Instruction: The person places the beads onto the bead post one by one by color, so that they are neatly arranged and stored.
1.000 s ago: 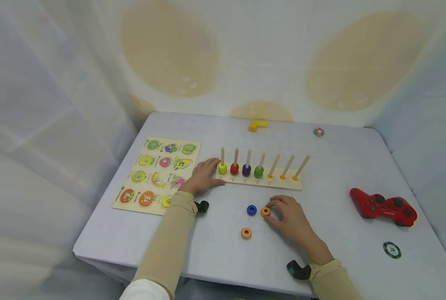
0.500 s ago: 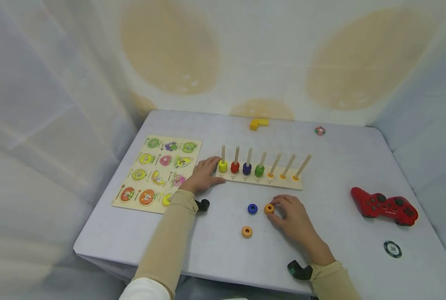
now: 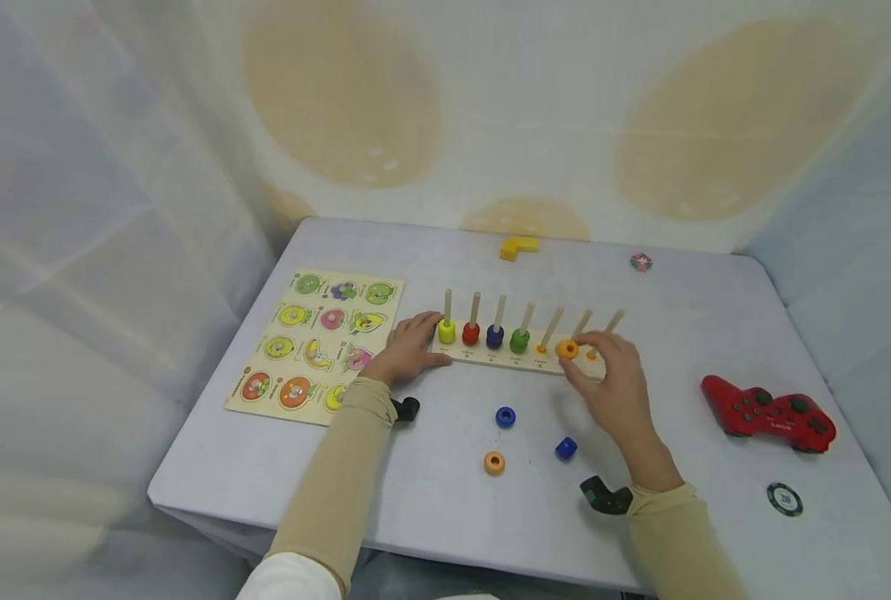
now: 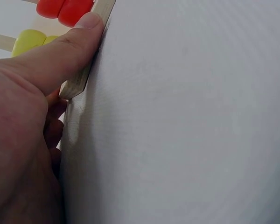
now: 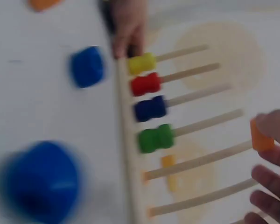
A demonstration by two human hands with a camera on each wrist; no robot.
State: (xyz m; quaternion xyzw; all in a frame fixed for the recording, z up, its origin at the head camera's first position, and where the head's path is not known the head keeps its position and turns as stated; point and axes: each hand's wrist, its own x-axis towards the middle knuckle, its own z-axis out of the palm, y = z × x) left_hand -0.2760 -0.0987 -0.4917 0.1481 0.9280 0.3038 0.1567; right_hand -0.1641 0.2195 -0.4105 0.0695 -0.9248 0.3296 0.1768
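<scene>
A wooden peg board (image 3: 483, 357) stands mid-table, with yellow, red, dark blue and green beads low on its left pegs. My left hand (image 3: 406, 348) grips its left end; in the left wrist view the thumb (image 4: 65, 53) lies along the front edge. Between thumb and fingertips my right hand (image 3: 616, 382) pinches an orange bead (image 3: 567, 349), raised in front of the bare pegs at the right. The right wrist view has that orange bead (image 5: 261, 135) beside the upper part of a peg. Nearer me lie two blue beads, one ring-up (image 3: 505, 417), and another orange bead (image 3: 493, 463).
A fruit puzzle board (image 3: 313, 342) lies left of the peg board. Yellow blocks (image 3: 516, 247) and a small red-green piece (image 3: 641, 262) sit at the back. At right are a red game controller (image 3: 768, 417) and a round chip (image 3: 784, 499).
My right hand has lifted the orange bead from the table and carried it forward and right to the pegs. A blue bead is now visible where the hand was. My left hand stays put.
</scene>
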